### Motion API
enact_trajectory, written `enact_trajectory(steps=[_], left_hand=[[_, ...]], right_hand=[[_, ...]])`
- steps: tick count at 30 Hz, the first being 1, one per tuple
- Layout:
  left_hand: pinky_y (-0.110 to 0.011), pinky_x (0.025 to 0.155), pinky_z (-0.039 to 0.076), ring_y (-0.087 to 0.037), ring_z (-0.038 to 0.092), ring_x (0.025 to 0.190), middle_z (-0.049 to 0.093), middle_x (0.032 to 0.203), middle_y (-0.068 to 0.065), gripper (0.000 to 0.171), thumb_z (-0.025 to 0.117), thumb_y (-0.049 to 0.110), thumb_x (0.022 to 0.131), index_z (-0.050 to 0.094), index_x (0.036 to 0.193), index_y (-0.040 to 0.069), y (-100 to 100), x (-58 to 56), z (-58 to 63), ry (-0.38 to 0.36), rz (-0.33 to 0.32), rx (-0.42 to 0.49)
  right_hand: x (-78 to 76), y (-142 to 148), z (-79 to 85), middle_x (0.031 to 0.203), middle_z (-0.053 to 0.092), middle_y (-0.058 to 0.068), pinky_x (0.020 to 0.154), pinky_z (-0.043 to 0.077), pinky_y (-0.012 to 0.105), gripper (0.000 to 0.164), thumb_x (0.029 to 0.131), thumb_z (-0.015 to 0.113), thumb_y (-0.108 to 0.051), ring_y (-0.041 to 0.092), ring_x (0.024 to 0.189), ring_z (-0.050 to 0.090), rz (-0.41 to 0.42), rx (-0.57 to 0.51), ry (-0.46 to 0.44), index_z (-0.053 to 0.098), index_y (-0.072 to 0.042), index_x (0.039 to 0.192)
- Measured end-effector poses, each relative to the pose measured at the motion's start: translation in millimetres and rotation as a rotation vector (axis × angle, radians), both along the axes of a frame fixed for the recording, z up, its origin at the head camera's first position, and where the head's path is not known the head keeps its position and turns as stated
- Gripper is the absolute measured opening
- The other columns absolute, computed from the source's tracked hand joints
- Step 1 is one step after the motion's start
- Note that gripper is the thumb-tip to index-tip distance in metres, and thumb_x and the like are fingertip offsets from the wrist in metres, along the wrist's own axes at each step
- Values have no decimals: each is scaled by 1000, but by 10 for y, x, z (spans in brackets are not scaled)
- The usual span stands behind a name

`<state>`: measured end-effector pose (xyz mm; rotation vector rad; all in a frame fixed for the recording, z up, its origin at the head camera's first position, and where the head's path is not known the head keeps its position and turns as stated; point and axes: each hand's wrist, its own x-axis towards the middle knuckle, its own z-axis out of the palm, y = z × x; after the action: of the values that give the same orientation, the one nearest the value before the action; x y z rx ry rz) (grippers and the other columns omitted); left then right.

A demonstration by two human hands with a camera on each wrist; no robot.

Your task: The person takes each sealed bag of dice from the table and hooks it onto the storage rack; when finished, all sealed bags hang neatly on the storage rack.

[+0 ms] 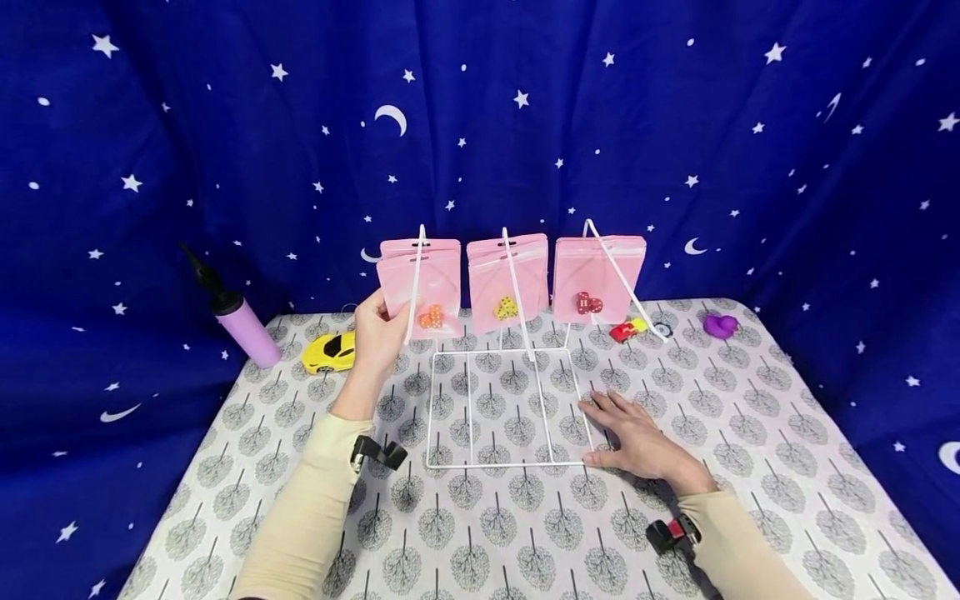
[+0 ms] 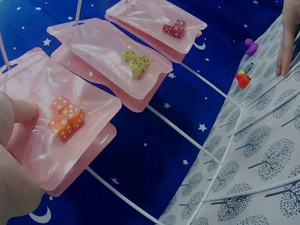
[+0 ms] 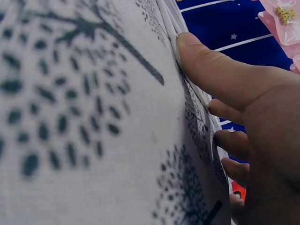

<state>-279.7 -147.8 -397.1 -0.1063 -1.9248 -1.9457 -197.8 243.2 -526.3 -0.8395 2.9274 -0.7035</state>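
Observation:
A white wire rack (image 1: 487, 467) stands on the table, with pink zip bags hanging from its three hooks. My left hand (image 1: 381, 337) pinches the lower left edge of the front pink bag with orange dice (image 2: 40, 157) on the left hook. Another pink bag shows behind it. Bags with yellow dice (image 1: 487, 292) hang from the middle hook, and bags with red dice (image 1: 573, 275) from the right one. My right hand (image 1: 633, 435) rests at the rack base's front right corner, fingers spread and fairly straight, its thumb against the wire.
Behind my left hand lie a yellow toy car (image 1: 328, 353) and a lilac pump (image 1: 247, 329) with a black nozzle. At the back right are a small red and yellow toy (image 1: 626, 331) and a purple rubber duck (image 1: 720, 326). A blue starry curtain (image 1: 480, 125) hangs behind the table.

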Motion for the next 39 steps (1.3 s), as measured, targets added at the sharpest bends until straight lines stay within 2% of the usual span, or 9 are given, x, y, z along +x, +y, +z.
enact_trajectory(steps=[10, 17, 24, 27, 30, 33, 36, 39], left_hand=[[-16, 52, 50, -5, 59, 63, 69, 77, 5, 28, 77, 11, 83, 68, 104, -5, -82, -1, -43, -59, -13, -45], [-16, 49, 44, -5, 53, 59, 69, 78, 1, 26, 75, 13, 85, 69, 103, -5, -154, 29, -94, -87, -14, -106], [-14, 52, 44, -4, 53, 64, 67, 78, 9, 24, 71, 7, 87, 68, 108, -6, -234, 53, -197, -105, -32, -99], [-13, 56, 47, -4, 55, 67, 69, 80, 2, 22, 71, 3, 86, 69, 105, -8, -269, 60, -246, -110, -6, -122], [-13, 69, 52, -6, 62, 77, 71, 90, -4, 23, 72, 2, 85, 69, 106, -8, -312, 68, -288, -133, 7, -135], [-15, 78, 55, -6, 64, 83, 71, 99, -13, 25, 71, 3, 86, 68, 109, -7, -360, 93, -347, -164, -3, -137], [-17, 79, 56, -1, 66, 82, 70, 107, -20, 27, 72, 5, 87, 68, 111, -4, -411, 139, -428, -188, -27, -141], [-16, 80, 56, 0, 67, 84, 69, 112, -22, 28, 72, 8, 87, 68, 113, -2, -468, 207, -477, -196, -56, -185]], right_hand=[[0, -22, 35, 153, 33, 26, 108, 15, 75, 86, 78, 76, -48, 51, 141, 22, 0, -1, -8, 44, -6, 146], [6, -47, 45, 153, 34, 26, 106, 17, 77, 86, 78, 76, -48, 51, 141, 22, -4, 2, -13, 44, -7, 146], [-4, -45, 30, 153, 33, 26, 110, 14, 73, 86, 78, 75, -49, 51, 142, 21, -6, 5, -27, 43, -8, 147], [-15, -37, 23, 153, 32, 26, 111, 14, 72, 87, 78, 74, -50, 51, 142, 20, 0, 7, -27, 42, -8, 147], [-29, -39, 17, 154, 31, 26, 111, 14, 72, 88, 79, 73, -52, 51, 142, 20, 3, 12, -24, 42, -8, 147], [-37, -43, 12, 154, 30, 26, 110, 13, 73, 88, 79, 73, -52, 51, 142, 20, 3, 15, -27, 41, -8, 147], [-31, -40, 8, 154, 31, 26, 111, 13, 72, 87, 79, 73, -52, 50, 142, 19, 5, 14, -31, 42, -8, 147], [-28, -24, 5, 154, 31, 27, 112, 13, 71, 87, 79, 73, -52, 51, 142, 20, 9, 15, -28, 42, -8, 147]])
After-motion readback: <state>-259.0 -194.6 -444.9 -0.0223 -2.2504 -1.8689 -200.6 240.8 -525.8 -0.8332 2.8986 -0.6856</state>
